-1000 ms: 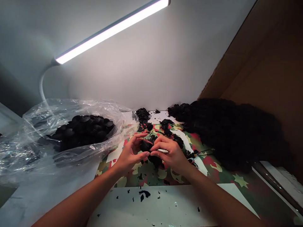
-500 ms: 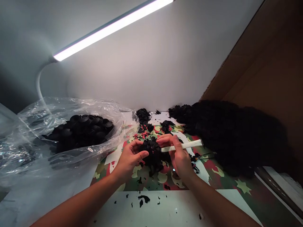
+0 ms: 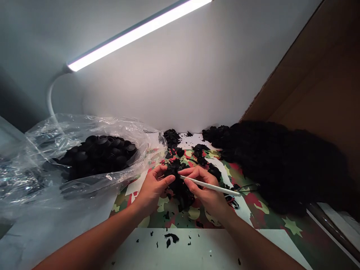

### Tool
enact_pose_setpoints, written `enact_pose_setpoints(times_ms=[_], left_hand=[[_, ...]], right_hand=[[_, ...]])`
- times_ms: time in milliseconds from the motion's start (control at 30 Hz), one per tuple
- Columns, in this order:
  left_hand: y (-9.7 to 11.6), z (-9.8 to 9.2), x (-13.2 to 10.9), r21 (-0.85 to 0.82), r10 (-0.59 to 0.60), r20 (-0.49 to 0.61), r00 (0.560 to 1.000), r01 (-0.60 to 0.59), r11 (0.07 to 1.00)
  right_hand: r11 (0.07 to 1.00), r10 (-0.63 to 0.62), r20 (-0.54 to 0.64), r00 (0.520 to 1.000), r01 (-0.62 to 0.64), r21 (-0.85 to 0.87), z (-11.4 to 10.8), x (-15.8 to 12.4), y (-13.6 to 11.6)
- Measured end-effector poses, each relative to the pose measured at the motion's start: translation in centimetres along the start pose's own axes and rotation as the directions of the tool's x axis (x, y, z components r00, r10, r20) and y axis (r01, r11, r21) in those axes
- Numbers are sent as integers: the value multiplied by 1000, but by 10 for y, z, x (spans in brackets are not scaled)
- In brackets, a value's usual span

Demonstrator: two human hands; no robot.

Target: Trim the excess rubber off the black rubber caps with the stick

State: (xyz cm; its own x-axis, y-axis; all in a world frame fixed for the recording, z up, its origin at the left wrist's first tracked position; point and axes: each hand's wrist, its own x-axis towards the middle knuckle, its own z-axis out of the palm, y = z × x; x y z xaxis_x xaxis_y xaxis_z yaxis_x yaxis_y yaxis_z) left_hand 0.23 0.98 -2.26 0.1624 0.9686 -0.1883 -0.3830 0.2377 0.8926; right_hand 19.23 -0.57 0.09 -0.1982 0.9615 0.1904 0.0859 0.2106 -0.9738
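My left hand (image 3: 152, 187) pinches a small black round part (image 3: 171, 173) between thumb and fingers, just above a heap of black scraps (image 3: 181, 193) on the camouflage-patterned mat (image 3: 253, 198). My right hand (image 3: 206, 191) grips a thin white stick tool (image 3: 209, 185). Its tip touches the black part, and its handle points right and down. Both hands meet at the middle of the mat, fingers closed.
A clear plastic bag (image 3: 42, 168) holding several black round caps (image 3: 99, 153) lies at the left. A large dark pile of black parts (image 3: 281, 161) fills the right, against a brown cardboard wall (image 3: 323, 82). A lit lamp bar (image 3: 137, 33) hangs overhead. Black crumbs dot the white sheet (image 3: 197, 251) in front.
The white tool has swung in my right hand: hidden in the fist, then pointing up-right, now pointing down-right with its tip against the black part. My left hand kept holding the part.
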Motion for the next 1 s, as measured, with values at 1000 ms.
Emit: enact_pose_setpoints(times_ms=[1000], left_hand=[[4, 4, -6, 61, 50, 47, 998, -53, 997]], right_hand=[[414, -365, -10, 931, 153, -897, -6, 11, 6]])
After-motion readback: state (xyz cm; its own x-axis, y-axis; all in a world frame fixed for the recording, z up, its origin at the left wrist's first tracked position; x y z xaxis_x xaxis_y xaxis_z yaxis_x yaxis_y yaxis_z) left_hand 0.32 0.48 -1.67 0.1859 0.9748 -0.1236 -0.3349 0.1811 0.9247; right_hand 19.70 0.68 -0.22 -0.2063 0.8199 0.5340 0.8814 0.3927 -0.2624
